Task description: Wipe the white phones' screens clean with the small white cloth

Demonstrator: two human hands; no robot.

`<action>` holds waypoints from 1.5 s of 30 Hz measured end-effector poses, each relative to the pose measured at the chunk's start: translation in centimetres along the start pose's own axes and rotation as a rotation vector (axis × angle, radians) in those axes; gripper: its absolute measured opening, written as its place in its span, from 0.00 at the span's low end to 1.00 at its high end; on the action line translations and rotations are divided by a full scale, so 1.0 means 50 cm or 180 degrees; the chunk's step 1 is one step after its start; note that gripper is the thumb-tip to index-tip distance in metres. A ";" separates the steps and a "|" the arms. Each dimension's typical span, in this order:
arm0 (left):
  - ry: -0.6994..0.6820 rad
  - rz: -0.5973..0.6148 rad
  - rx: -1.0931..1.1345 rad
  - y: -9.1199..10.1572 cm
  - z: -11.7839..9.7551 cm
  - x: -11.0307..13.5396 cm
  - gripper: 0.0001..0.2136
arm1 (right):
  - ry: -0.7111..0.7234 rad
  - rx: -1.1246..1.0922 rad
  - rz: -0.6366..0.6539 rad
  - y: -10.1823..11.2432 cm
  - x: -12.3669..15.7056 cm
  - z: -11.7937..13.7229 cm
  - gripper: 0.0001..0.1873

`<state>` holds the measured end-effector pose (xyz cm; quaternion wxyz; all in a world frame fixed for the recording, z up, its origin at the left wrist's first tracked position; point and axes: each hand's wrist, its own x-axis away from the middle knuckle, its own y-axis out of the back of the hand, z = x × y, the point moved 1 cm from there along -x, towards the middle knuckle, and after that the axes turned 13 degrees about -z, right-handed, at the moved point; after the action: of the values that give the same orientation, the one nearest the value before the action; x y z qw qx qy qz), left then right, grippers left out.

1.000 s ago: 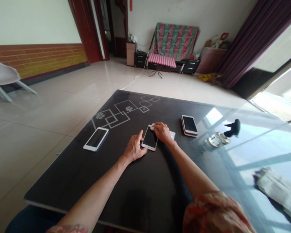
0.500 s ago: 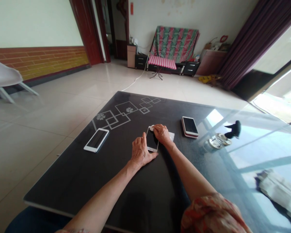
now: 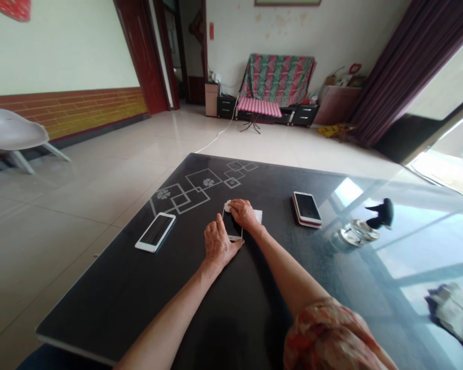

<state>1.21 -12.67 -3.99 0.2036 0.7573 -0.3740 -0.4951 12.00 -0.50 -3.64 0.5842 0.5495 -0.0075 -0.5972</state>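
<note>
A smartphone (image 3: 233, 228) with a white frame and dark screen lies on the dark glossy table (image 3: 158, 293) between my hands. My left hand (image 3: 218, 242) braces it, fingers along the left edge and thumb across the bottom edge. Over the phone's upper right, my right hand (image 3: 244, 213) presses a bunched white cloth (image 3: 227, 206) against the top of the screen. A flat zigzag-edged piece of the white cloth sticks out on the right of that hand. My right fingers are closed, and they cover part of the screen.
To the left lies another white phone (image 3: 155, 232). A stack of phones (image 3: 307, 208) sits to the right, near a clear spray bottle (image 3: 358, 232) with a black trigger. A greyish cloth bundle (image 3: 457, 313) rests at the far right. Beyond the table is a striped-topped stand (image 3: 259, 107).
Both hands and the phone have shifted a little to the left on the table. The cloth has moved to the phone's top left corner. The camera view has tilted slightly upward.
</note>
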 end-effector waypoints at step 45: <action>-0.0483 0.0350 0.0910 -0.048 0.066 -0.071 0.41 | 0.0268 -0.0291 -0.0433 0.006 -0.020 -0.021 0.10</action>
<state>-1.69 -8.23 -4.89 0.0918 0.7173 -0.4958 -0.4808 12.63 0.78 -3.21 0.5665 0.5461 0.0816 -0.6117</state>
